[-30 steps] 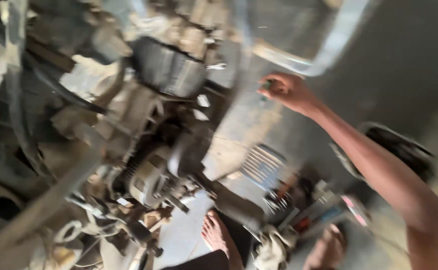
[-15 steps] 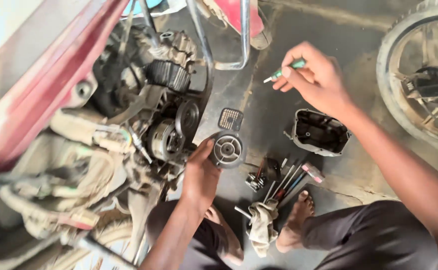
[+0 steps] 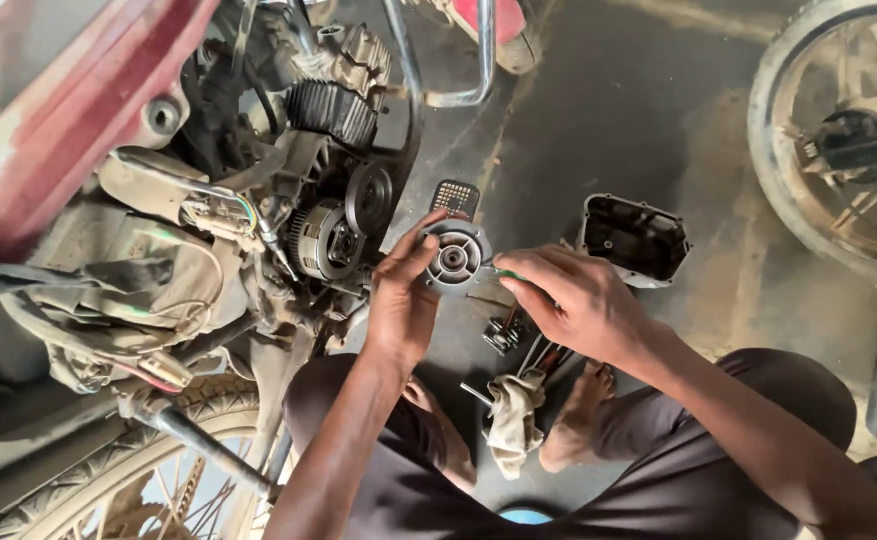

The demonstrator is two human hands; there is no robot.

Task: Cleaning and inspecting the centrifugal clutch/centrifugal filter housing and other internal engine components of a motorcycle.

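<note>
Your left hand [image 3: 402, 300] grips the round clutch part [image 3: 456, 256]; right hand [image 3: 571, 300] closed on a green-handled screwdriver [image 3: 504, 272]. Tip may slip w/ too much force, part drops to floor [image 3: 599, 120].

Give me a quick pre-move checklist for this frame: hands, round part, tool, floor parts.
1. Left hand has the round metal part gripped at its rim: ok.
2. Right hand holds the green-handled tool next to the part: ok.
3. Tool tip seated on the part: cannot tell, fingers cover it.
4. Engine side open, its inner wheels exposed: ok.
5. Removed engine cover lies hollow side up on the floor, away from both hands: ok.
6. Loose tools and rag lie close by the bare feet: not ok.
</note>
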